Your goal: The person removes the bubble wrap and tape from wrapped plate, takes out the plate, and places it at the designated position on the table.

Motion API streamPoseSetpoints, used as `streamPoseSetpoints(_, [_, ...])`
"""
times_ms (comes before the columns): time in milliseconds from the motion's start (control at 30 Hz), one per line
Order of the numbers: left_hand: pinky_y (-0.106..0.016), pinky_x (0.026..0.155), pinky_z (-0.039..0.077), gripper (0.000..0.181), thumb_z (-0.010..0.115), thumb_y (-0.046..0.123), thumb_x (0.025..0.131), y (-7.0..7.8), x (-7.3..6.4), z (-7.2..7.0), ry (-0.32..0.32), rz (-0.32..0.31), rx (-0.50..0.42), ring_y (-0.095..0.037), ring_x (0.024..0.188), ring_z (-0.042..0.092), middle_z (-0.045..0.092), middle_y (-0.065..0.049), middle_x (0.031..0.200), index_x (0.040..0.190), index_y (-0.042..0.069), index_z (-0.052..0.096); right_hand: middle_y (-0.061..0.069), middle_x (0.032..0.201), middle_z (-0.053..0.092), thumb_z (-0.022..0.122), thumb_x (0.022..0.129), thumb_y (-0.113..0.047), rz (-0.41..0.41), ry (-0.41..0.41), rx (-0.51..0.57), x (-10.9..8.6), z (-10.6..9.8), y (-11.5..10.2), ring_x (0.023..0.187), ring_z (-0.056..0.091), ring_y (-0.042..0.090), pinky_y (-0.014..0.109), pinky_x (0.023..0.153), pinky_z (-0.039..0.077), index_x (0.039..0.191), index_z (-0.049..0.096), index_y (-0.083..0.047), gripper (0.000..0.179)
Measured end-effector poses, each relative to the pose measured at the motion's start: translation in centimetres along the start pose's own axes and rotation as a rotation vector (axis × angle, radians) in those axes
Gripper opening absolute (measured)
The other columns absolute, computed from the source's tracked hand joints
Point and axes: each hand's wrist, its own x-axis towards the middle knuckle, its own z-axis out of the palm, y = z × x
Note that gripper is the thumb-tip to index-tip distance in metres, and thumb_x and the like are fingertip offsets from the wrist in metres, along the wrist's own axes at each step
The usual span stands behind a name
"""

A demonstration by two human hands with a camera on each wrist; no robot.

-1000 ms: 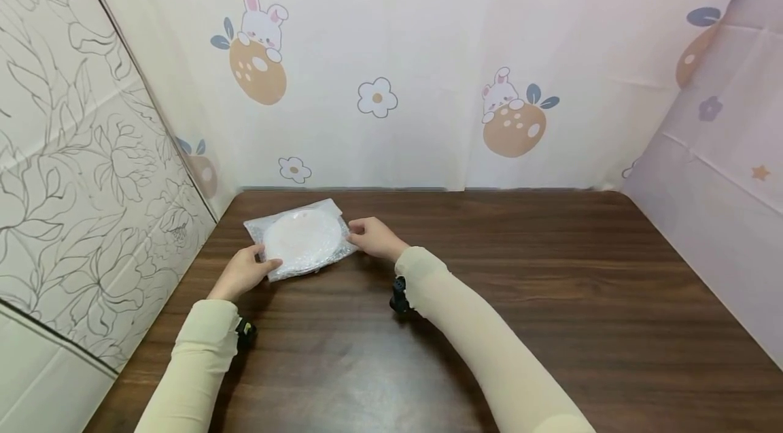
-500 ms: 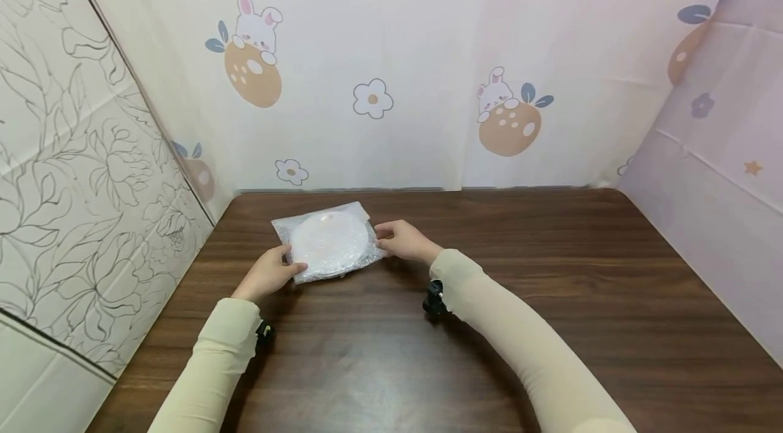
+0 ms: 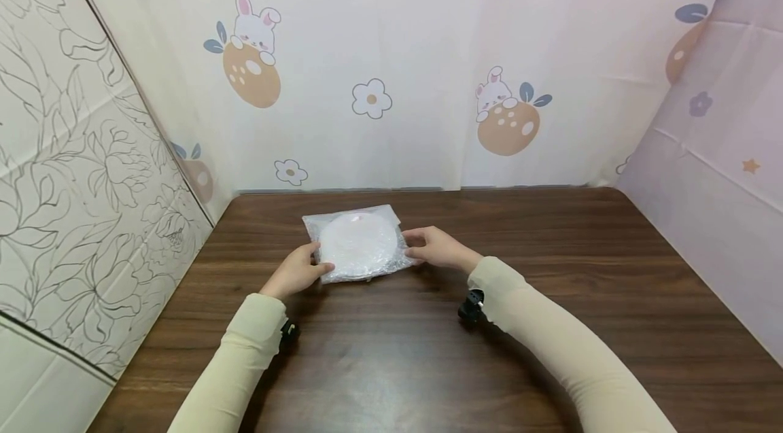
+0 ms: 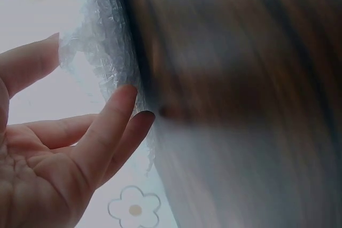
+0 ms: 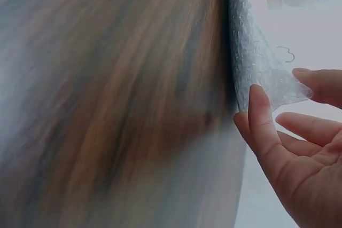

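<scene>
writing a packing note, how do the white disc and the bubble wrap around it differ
The white disc is rounded; the bubble wrap has corners. The disc is white; the wrap is clear and bumpy. The disc is smaller; the wrap reaches out past it. Both are between the left hand and the right hand.

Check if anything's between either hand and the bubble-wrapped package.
Nothing visible: the left hand touches the bubble-wrapped package at its left edge, the right hand at its right edge, with no object between.
</scene>
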Motion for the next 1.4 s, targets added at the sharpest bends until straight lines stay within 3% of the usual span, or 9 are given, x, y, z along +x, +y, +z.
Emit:
streamPoseSetpoints(167, [-0.053, 0.106, 0.043, 0.069, 0.064, 0.026, 0.095, 1.3, 0.4, 1.1, -0.013, 0.012, -0.018, -0.04, 0.131, 0.049, 0.042, -0.027, 0.149, 0.147, -0.009, 0.034, 0.023, 0.14, 0.054, 0.06, 0.097, -0.013, -0.015, -0.007, -0.001, -1.8, -0.9, 0.9, 0.084, 0.071, 0.015, 0.033, 0.078, 0.059, 0.146, 0.042, 0.002, 0.054])
streamPoseSetpoints(333, [-0.053, 0.109, 0.041, 0.069, 0.065, 0.025, 0.094, 2.7, 0.7, 2.0, -0.017, 0.026, -0.037, -0.038, 0.133, 0.048, 0.042, -0.025, 0.15, 0.148, -0.007, 0.035, 0.024, 0.129, 0.061, 0.06, 0.097, -0.013, -0.031, 0.017, -0.032, -3.5, -1.7, 1.7, 0.084, 0.07, 0.013, 0.031, 0.072, 0.057, 0.146, 0.043, 0.002, 0.054])
streamPoseSetpoints(600, [-0.051, 0.109, 0.041, 0.068, 0.066, 0.024, 0.094, 4.3, 1.4, 3.4, -0.034, 0.081, -0.036, -0.037, 0.133, 0.048, 0.043, -0.024, 0.149, 0.147, -0.007, 0.037, 0.021, 0.141, 0.054, 0.061, 0.097, -0.016, -0.017, 0.061, -0.086, -5.9, -2.9, 2.5, 0.112, 0.065, 0.025, 0.028, 0.078, 0.053, 0.145, 0.045, -0.002, 0.053])
streamPoseSetpoints(967, [-0.05, 0.114, 0.037, 0.068, 0.066, 0.025, 0.094, 5.7, 1.8, 4.7, -0.068, 0.102, -0.04, -0.035, 0.14, 0.041, 0.04, -0.021, 0.153, 0.148, -0.005, 0.036, 0.025, 0.138, 0.055, 0.063, 0.096, -0.017, -0.066, 0.07, -0.143, -7.6, -3.5, 4.0, 0.113, 0.064, 0.031, 0.03, 0.077, 0.054, 0.146, 0.042, 0.002, 0.058])
streamPoseSetpoints(1167, [-0.05, 0.114, 0.036, 0.068, 0.065, 0.024, 0.094, 6.1, 1.9, 5.0, -0.074, 0.126, -0.045, -0.036, 0.14, 0.041, 0.04, -0.023, 0.152, 0.148, -0.006, 0.035, 0.026, 0.146, 0.046, 0.064, 0.096, -0.021, -0.096, 0.093, -0.166, -8.1, -3.2, 4.3, 0.117, 0.061, 0.037, 0.041, 0.086, 0.056, 0.146, 0.043, 0.001, 0.058])
streamPoseSetpoints(1400, [-0.048, 0.116, 0.034, 0.07, 0.066, 0.024, 0.095, 6.0, 2.1, 5.5, -0.057, 0.136, -0.074, -0.035, 0.142, 0.037, 0.038, -0.024, 0.152, 0.148, -0.008, 0.034, 0.026, 0.142, 0.05, 0.065, 0.094, -0.021, -0.118, 0.154, -0.254, -8.1, -3.1, 4.0, 0.113, 0.062, 0.038, 0.049, 0.089, 0.054, 0.142, 0.048, 0.0, 0.055])
